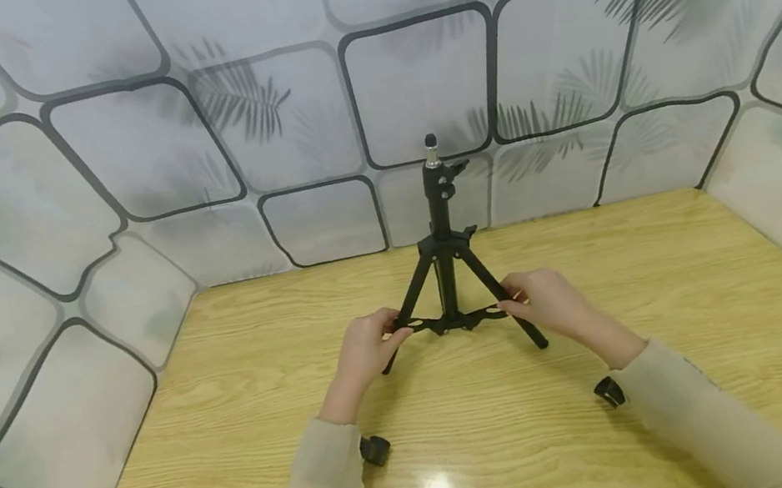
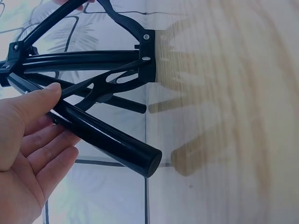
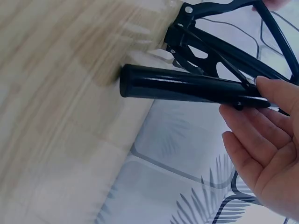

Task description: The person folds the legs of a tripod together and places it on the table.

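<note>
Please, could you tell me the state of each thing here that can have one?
Black metal tripod stand: upright, legs spread.
Flat black metal braces: extended outward.
Black side knob near stand's top: tightness cannot be told.
Person's bare left grip: pinching black tubular left leg.
Person's bare right grip: pinching black tubular right leg.
Yellow wood-grain table: glossy, reflecting light.

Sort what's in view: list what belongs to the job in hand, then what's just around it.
In the job:
- black tripod stand
- left hand, holding one leg
- right hand, holding another leg

Just around:
- wood-grain tabletop
- leaf-patterned backdrop
- black devices beside the sleeves
</note>
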Demonstrator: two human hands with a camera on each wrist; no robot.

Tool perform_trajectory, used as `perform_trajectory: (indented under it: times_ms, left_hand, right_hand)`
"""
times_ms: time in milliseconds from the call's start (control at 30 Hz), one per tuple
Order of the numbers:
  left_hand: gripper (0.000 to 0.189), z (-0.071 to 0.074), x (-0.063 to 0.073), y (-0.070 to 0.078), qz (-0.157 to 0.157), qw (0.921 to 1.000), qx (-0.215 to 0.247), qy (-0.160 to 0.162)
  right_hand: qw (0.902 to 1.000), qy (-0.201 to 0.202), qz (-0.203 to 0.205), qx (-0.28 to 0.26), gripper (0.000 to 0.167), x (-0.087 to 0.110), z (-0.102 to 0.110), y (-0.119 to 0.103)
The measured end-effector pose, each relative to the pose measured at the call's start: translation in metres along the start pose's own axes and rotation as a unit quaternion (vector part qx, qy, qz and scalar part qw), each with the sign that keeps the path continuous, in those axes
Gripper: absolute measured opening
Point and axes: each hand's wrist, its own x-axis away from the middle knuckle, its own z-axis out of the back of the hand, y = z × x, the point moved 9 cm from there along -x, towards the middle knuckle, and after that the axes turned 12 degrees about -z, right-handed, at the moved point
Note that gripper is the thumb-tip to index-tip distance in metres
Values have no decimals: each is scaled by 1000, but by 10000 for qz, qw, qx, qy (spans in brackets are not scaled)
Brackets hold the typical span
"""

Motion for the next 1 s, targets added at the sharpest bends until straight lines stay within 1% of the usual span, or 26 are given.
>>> perform_trajectory:
  times_ms: [100, 200, 300, 400, 467, 567, 700, 767, 833, 900, 1000]
  left_hand:
    - [28, 0, 0, -1, 11, 10000, 24, -29]
    - [26, -1, 0, -2, 39, 10000, 38, -79]
    - [25, -1, 0, -3, 86, 9999, 48, -116]
    - [25, -1, 1, -4, 117, 9998, 75, -140]
    - [25, -1, 2, -4, 127, 9998, 93, -152]
    - [24, -2, 2, -5, 147, 9997, 119, -175]
    - [24, -3, 3, -6, 220, 9994, 170, -223]
    - [24, -3, 3, -7, 248, 9992, 201, -241]
    - [24, -3, 3, -7, 269, 9991, 214, -248]
    - [23, -4, 3, -8, 280, 9991, 220, -250]
    - [23, -4, 3, -8, 266, 9991, 222, -244]
  right_hand:
    - [9998, -56, 14, 174, 17, -2, 2, 1]
    - [9996, -108, -47, 273, 24, -5, 7, 0]
    - [9997, -71, -117, 185, 31, -9, 18, -3]
    - [9999, 65, -150, -1, 33, -14, 34, -8]
    - [9994, 271, -109, -162, 34, -17, 47, -14]
    - [9964, 707, 7, -474, 33, -21, 70, -25]
    - [9878, 1218, 155, -961, 33, -27, 100, -39]
    - [9829, 1382, 216, -1197, 33, -30, 112, -45]
    - [9783, 1578, 327, -1300, 33, -33, 122, -52]
    - [9748, 1761, 460, -1293, 33, -36, 131, -61]
    - [9735, 1836, 511, -1265, 36, -41, 137, -69]
